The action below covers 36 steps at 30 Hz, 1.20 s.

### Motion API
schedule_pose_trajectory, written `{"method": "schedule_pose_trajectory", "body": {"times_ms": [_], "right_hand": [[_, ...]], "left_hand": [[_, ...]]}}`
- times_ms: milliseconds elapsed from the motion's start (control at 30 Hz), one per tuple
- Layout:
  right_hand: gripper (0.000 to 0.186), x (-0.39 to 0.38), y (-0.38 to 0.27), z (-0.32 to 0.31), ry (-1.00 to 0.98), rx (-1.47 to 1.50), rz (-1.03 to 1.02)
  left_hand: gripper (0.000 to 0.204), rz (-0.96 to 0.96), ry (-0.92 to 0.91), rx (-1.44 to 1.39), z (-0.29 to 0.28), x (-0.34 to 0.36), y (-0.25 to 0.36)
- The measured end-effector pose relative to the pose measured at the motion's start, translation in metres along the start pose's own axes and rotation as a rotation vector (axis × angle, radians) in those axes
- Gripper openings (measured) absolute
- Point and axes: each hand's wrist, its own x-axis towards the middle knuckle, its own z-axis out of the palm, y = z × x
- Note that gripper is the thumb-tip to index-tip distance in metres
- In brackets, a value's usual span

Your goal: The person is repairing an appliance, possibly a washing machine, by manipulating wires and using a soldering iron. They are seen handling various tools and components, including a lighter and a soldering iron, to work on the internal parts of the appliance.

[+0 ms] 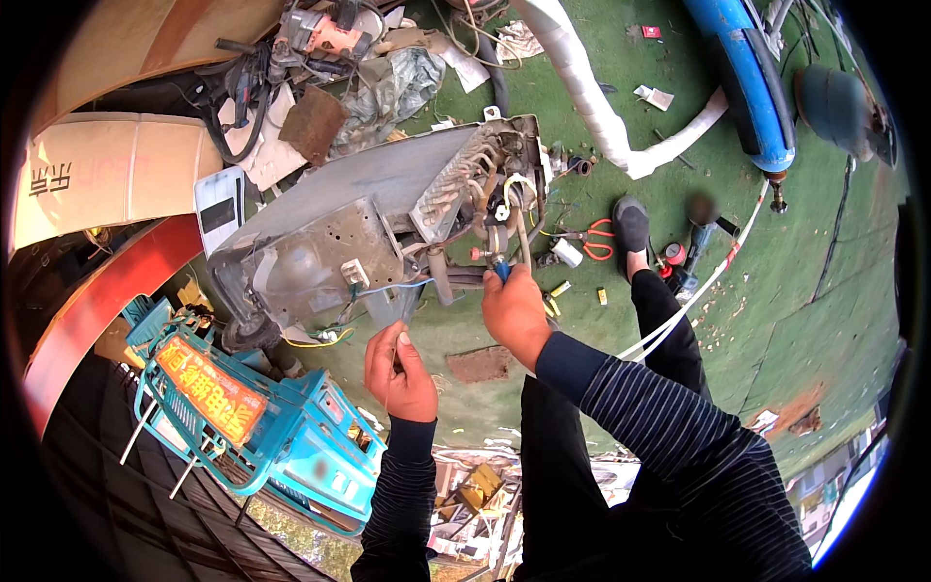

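An opened air conditioner unit (330, 228) lies before me, its metal casing, fins and bent copper pipes (482, 194) exposed. My right hand (516, 315) is closed round a tool with a blue handle (500, 269), held against the pipes and valves at the unit's near right end. The tool's tip is hidden among the fittings. Just below the unit's lower edge, my left hand (401, 373) has thumb and fingers pinched together; what they hold, if anything, is too small to make out. A light blue wire (393, 287) runs along the casing above that hand.
Red-handled scissors (596, 241) and a small white container (566, 254) lie right of the unit. Beyond my foot is a power tool (696, 247). A blue cylinder (742, 87) and white wrapped pipe (587, 92) are farther off. A cardboard box (126, 160) and turquoise vehicle (320, 436) stand left.
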Motion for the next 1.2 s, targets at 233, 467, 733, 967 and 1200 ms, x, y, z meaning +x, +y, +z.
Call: {"method": "schedule_pose_trajectory", "body": {"times_ms": [233, 467, 733, 967, 1200], "right_hand": [[0.041, 0.012, 0.001, 0.012, 0.02, -0.006, 0.01], [0.042, 0.008, -0.01, 0.012, 0.046, 0.03, 0.02], [0.042, 0.009, -0.022, 0.011, 0.035, 0.028, 0.029], [0.042, 0.01, -0.019, 0.01, 0.021, -0.005, 0.053], [0.042, 0.012, -0.02, 0.012, -0.003, -0.028, 0.076]], "left_hand": [[0.025, 0.069, -0.039, -0.027, 0.023, 0.026, -0.029], [0.021, 0.03, 0.009, -0.063, 0.03, 0.036, -0.039], [0.019, -0.12, 0.06, -0.264, 0.031, 0.041, -0.037], [0.018, -0.15, 0.07, -0.286, 0.028, 0.047, -0.038], [0.016, -0.151, 0.11, -0.343, 0.033, 0.051, -0.051]]}}
